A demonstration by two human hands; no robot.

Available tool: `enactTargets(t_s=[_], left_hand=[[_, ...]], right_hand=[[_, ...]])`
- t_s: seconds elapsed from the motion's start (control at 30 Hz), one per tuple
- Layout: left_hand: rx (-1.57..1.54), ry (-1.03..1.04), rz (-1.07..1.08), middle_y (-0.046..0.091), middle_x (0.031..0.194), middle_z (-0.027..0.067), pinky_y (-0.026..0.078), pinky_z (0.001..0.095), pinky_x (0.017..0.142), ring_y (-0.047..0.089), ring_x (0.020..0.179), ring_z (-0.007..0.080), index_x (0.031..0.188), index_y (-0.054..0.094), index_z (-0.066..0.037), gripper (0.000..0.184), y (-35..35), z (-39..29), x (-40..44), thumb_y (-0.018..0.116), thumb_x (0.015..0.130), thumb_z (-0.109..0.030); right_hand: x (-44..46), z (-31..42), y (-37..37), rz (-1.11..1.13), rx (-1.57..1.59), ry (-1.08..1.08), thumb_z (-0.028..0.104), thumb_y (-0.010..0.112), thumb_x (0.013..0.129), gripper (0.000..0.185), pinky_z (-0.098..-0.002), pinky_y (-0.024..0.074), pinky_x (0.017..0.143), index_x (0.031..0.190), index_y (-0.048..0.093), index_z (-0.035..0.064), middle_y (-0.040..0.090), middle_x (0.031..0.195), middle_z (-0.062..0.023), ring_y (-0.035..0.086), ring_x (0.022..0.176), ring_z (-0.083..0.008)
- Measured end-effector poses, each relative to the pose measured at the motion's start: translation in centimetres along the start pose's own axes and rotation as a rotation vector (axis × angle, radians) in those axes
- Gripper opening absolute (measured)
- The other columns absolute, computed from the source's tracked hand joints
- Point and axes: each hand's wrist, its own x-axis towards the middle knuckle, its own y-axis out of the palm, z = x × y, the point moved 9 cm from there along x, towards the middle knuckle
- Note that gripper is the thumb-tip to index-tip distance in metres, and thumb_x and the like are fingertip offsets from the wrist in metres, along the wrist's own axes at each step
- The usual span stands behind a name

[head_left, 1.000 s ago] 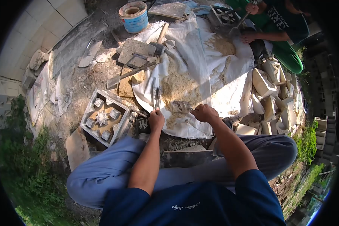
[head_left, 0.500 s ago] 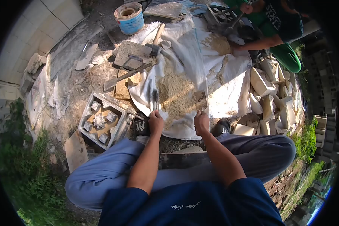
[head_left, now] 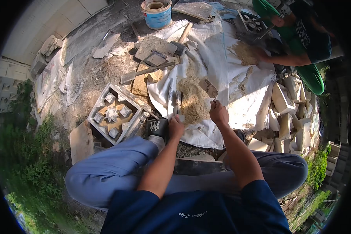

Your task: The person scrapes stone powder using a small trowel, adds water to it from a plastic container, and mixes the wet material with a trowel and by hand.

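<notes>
My right hand [head_left: 219, 113] is closed around the handle of a trowel, whose flat blade [head_left: 208, 87] is over the right side of a pile of sandy powder [head_left: 193, 103]. At the pile's left edge, my left hand [head_left: 176, 128] grips a narrow, dark, flat bar [head_left: 178, 102] that points away from me. The powder lies on a white woven sheet [head_left: 206, 134] between my feet. Left of my shoe [head_left: 156, 128] sits a square mold [head_left: 115, 113] with a star-shaped center and several grey blocks inside.
A hammer [head_left: 183, 39], a dusty board [head_left: 156, 50] and a blue bucket [head_left: 158, 17] lie ahead. Another trowel [head_left: 106, 43] rests further left. A co-worker's arm [head_left: 286, 59] reaches over a second powder pile [head_left: 243, 53]. Cast pieces [head_left: 282, 99] are heaped at right.
My right hand and the trowel have moved forward and slightly left over the powder. The left hand stays about where it was. The camera's view has shifted, so the scene sits further right.
</notes>
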Motion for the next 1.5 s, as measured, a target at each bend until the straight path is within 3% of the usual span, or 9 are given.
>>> enactTargets(t_s=[0.4,0.47,0.8,0.87,1.07,1.23,1.33,1.43,1.5], left_hand=[[0.011,-0.044,-0.050,0.069,0.100,0.0263,0.051,0.0555,0.082,0.065,0.095,0.0478,0.107,0.067,-0.004,0.045,0.2,0.2,0.3,0.038,0.106,-0.039],[0.015,-0.043,-0.042,0.069,0.099,0.0257,0.051,0.0554,0.082,0.065,0.095,0.0476,0.106,0.066,-0.004,0.045,0.2,0.4,0.2,0.038,0.106,-0.039],[-0.045,0.030,-0.078,0.068,0.095,0.0284,0.049,0.0570,0.080,0.062,0.093,0.0510,0.101,0.066,-0.002,0.046,0.4,0.2,0.4,0.042,0.105,-0.041],[-0.070,0.021,-0.074,0.068,0.094,0.0286,0.049,0.0567,0.080,0.062,0.094,0.0510,0.101,0.066,-0.002,0.046,0.2,-0.2,0.1,0.042,0.105,-0.041],[-0.081,-0.018,-0.071,0.068,0.094,0.0286,0.049,0.0554,0.080,0.063,0.094,0.0497,0.099,0.067,-0.001,0.048,-0.1,-0.2,-0.3,0.043,0.105,-0.042],[-0.086,0.047,-0.154,0.067,0.092,0.0287,0.048,0.0553,0.081,0.063,0.093,0.0494,0.098,0.066,-0.001,0.044,0.3,-0.7,-0.4,0.046,0.103,-0.040],[-0.049,0.148,-0.222,0.067,0.088,0.0280,0.048,0.0548,0.078,0.064,0.087,0.0482,0.092,0.065,0.000,0.041,-0.7,-1.9,-0.7,0.049,0.102,-0.036],[-0.001,0.196,-0.213,0.067,0.086,0.0278,0.048,0.0543,0.077,0.064,0.086,0.0478,0.091,0.065,0.001,0.040,-0.8,-3.3,-1.1,0.051,0.101,-0.035],[0.034,0.214,-0.208,0.067,0.085,0.0277,0.048,0.0541,0.076,0.064,0.085,0.0478,0.091,0.065,0.001,0.040,-0.9,-3.6,-1.2,0.052,0.101,-0.036]], right_hand=[[12.5,3.2,2.1,-0.010,-0.067,-0.360,0.033,0.052,0.100,0.029,-0.0551,0.0522,0.080,0.105,0.067,0.0077,0.069,0.095,-0.0262,0.065,0.093,-0.0475],[11.1,3.9,3.3,-0.147,0.084,-0.664,0.032,0.052,0.100,0.027,-0.0552,0.0522,0.075,0.103,0.063,0.0070,0.069,0.088,-0.0249,0.066,0.084,-0.0466],[4.2,2.0,2.6,0.180,0.008,-0.684,0.032,0.053,0.099,0.027,-0.0546,0.0517,0.076,0.107,0.064,0.0082,0.070,0.094,-0.0229,0.066,0.087,-0.0458],[3.3,1.6,1.4,0.182,-0.029,-0.662,0.032,0.053,0.099,0.027,-0.0542,0.0521,0.077,0.108,0.064,0.0083,0.070,0.096,-0.0227,0.066,0.088,-0.0454],[3.5,-5.4,1.2,-0.023,0.040,0.057,0.036,0.050,0.100,0.036,-0.0554,0.0520,0.084,0.108,0.068,0.0058,0.070,0.101,-0.0265,0.066,0.096,-0.0469],[-2.4,-1.9,5.0,-0.031,0.232,0.121,0.034,0.055,0.096,0.043,-0.0555,0.0510,0.086,0.099,0.069,-0.0065,0.066,0.096,-0.0360,0.064,0.096,-0.0523],[-4.2,-2.1,9.4,0.033,0.536,0.271,0.031,0.056,0.098,0.040,-0.0453,0.0520,0.057,0.096,0.068,-0.0073,0.068,0.074,-0.0255,0.068,0.063,-0.0350],[-4.8,-0.8,9.4,0.170,0.551,0.235,0.031,0.056,0.099,0.039,-0.0405,0.0471,0.047,0.094,0.067,-0.0066,0.065,0.065,-0.0188,0.061,0.052,-0.0230],[-5.5,-0.1,7.5,0.186,0.566,0.242,0.030,0.057,0.098,0.037,-0.0420,0.0480,0.050,0.093,0.067,-0.0058,0.065,0.066,-0.0201,0.062,0.053,-0.0273]])
